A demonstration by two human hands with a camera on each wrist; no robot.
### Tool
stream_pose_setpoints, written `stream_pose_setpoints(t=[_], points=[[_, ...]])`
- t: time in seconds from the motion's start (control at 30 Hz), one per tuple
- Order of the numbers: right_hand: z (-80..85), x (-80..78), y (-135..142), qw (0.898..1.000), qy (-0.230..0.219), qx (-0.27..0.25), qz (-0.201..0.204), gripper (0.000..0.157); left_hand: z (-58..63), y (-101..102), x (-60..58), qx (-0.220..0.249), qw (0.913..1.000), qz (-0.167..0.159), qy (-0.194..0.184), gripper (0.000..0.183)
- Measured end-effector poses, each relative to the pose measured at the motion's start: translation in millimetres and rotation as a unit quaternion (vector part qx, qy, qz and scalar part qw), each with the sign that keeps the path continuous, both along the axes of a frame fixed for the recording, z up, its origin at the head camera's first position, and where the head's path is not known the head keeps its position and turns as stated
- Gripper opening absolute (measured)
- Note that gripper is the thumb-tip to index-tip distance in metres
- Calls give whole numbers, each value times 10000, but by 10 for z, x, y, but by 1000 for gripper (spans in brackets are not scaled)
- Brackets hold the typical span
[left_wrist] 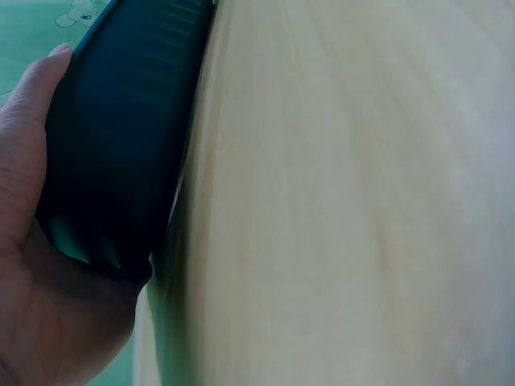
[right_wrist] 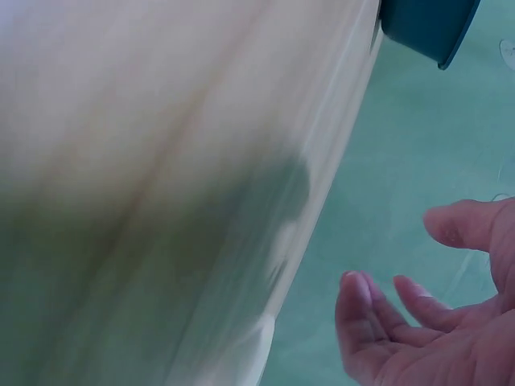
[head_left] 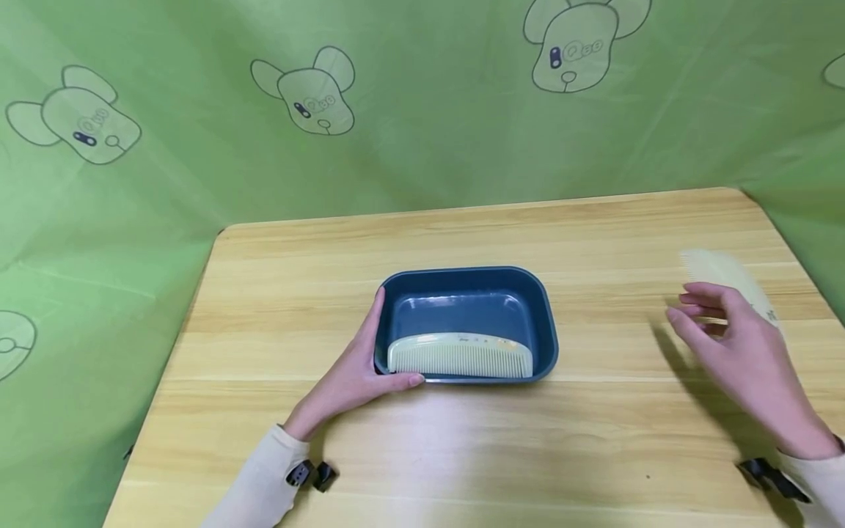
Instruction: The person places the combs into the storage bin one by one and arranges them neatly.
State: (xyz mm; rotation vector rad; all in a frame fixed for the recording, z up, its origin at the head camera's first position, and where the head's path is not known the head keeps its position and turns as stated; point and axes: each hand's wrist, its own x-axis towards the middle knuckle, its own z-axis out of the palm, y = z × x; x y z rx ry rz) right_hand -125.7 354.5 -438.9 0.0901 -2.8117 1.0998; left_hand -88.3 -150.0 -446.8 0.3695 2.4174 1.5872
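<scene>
A dark blue plastic box (head_left: 462, 273) stands on the table. My left hand (head_left: 356, 370) grips its near left corner, with the thumb along the front wall and the fingers at the left side. Inside the box, a pale green comb (head_left: 462, 356) leans against the front, teeth downward. Over to the right, my right hand (head_left: 739, 334) hovers above the table with loosely bent fingers and nothing between them. Partly behind that hand lies a second pale comb (head_left: 719, 268). The right wrist view shows the bent fingers (right_wrist: 358, 314) apart from the table surface.
The light wooden table (head_left: 297, 293) has rounded far corners. Behind and beside it hangs a green cloth (head_left: 422, 147) printed with cartoon heads. A small dark speck (head_left: 648, 477) lies near the front right.
</scene>
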Motion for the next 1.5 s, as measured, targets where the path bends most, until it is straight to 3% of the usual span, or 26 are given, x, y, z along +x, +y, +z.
stream_pose_setpoints(t=[0.13, 0.27, 0.5, 0.93, 1.5], points=[[5, -51, 94, 9986, -363, 307, 215, 66, 109, 27, 27, 34, 10000, -16, -21, 134], [-6, -85, 150, 9965, -512, 527, 405, 73, 107, 32, 27, 25, 10000, -18, -27, 134], [-25, -82, 288, 9946, -654, 740, 307, 75, -319, -59, -80, -153, 9998, -26, 150, 140], [-55, -38, 457, 9889, -719, 1298, -51, 69, -347, -60, -35, -190, 9995, -20, 245, 138], [-63, -80, 629, 9802, -1115, 1628, -155, 92, -322, -60, -69, -220, 9996, 27, 187, 140]])
